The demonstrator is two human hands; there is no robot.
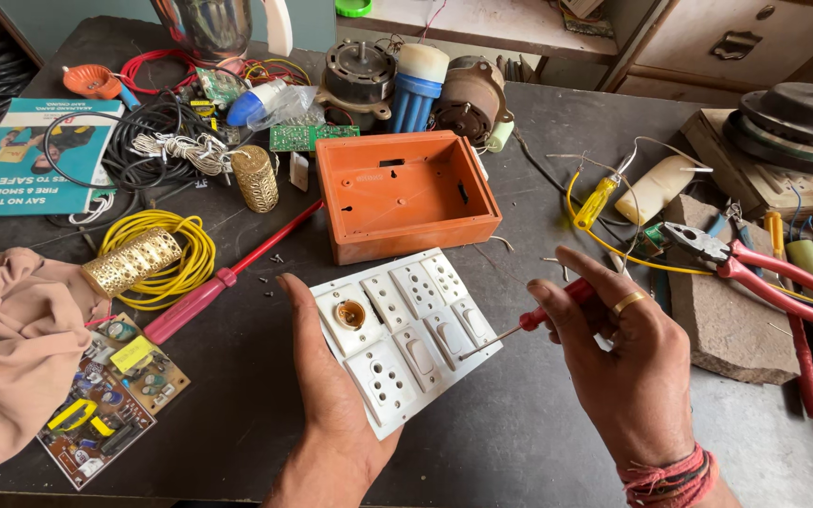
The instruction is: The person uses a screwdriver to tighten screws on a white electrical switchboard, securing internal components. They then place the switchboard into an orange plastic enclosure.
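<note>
both hands are busy at lower centre: the left hand point(331, 395) cradles the white switch plate point(405, 336), the right hand point(628, 362) pinches a small red screwdriver point(519, 329), its tip needing a screw head.

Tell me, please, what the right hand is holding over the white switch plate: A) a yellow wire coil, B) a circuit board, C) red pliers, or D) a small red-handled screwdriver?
D: the right hand grips a thin red-handled screwdriver whose tip touches the switch plate resting on the left hand; the pliers lie on the bench.
</note>
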